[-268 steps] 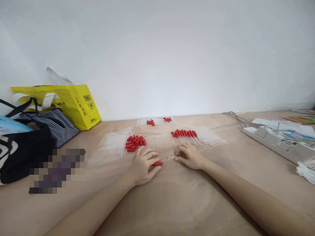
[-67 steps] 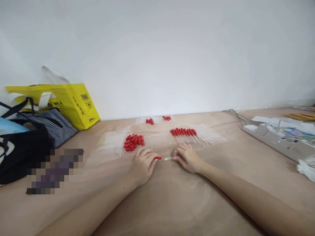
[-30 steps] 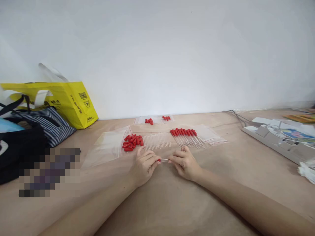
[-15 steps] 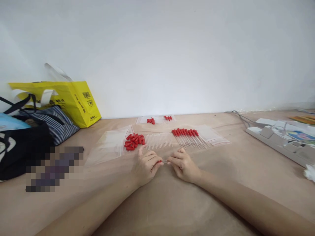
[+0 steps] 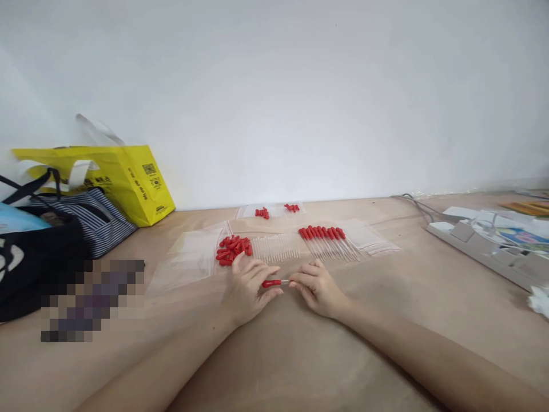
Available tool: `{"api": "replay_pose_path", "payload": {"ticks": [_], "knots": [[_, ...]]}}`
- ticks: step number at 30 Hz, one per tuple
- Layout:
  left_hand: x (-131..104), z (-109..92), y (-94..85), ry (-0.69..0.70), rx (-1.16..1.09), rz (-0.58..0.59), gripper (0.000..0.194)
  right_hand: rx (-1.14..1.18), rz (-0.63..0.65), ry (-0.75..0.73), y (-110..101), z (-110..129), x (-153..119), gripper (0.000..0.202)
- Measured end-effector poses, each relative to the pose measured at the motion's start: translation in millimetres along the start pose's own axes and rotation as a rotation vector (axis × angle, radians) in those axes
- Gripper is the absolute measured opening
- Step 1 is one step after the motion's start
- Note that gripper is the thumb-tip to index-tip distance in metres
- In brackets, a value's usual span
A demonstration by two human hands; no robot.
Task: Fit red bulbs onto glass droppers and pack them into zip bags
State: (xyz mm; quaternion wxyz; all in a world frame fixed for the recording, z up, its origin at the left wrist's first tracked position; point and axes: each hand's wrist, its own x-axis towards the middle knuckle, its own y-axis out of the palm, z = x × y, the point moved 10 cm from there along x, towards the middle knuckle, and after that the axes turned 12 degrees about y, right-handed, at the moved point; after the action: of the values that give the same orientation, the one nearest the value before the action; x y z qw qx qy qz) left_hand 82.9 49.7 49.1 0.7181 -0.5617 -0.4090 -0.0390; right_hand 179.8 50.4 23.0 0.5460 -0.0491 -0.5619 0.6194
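My right hand [image 5: 319,288] pinches the thin clear tube of a dropper whose red rubber bulb [image 5: 271,283] points left. Around that bulb, my left hand [image 5: 249,289] has its thumb and fingers spread, not gripping it. Beyond my left hand lies a heap of loose red bulbs [image 5: 231,249]. Beside the heap, a row of clear thin tubes [image 5: 277,247] lies on the table. Farther right, several droppers with red bulbs [image 5: 321,233] lie side by side, tubes slanting toward me.
Flat clear zip bags [image 5: 372,236] lie on the brown table. Near the wall is another bag [image 5: 274,212] with smaller red bulbs. A yellow bag [image 5: 148,189], a striped pouch [image 5: 107,220] and a blurred-out object [image 5: 94,300] are left; a white power strip [image 5: 484,252] is right.
My left thumb and fingers have parted and drawn slightly left, uncovering the red bulb on the tube. My right hand keeps its pinch on the tube.
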Motion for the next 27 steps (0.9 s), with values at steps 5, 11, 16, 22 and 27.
{"api": "replay_pose_path", "payload": {"ticks": [5,11,16,22,27], "knots": [[-2,-1,-5.2,0.030,-0.016,0.016,0.015,-0.019,-0.025,0.017,-6,-5,0,0.021],[-2,-2,2.7,0.022,-0.120,0.024,0.013,-0.017,-0.010,-0.040,-6,2,0,0.020],[-7,7,15.9,0.000,-0.243,0.086,0.014,-0.130,0.005,-0.086,-7,7,0,0.022],[-8,15,19.2,-0.041,-0.144,0.171,0.023,-0.216,0.020,-0.036,-8,2,0,0.018],[-16,55,-7.4,-0.295,0.129,-0.011,0.043,-0.231,-0.070,0.427,-20,-58,22,0.018]]}}
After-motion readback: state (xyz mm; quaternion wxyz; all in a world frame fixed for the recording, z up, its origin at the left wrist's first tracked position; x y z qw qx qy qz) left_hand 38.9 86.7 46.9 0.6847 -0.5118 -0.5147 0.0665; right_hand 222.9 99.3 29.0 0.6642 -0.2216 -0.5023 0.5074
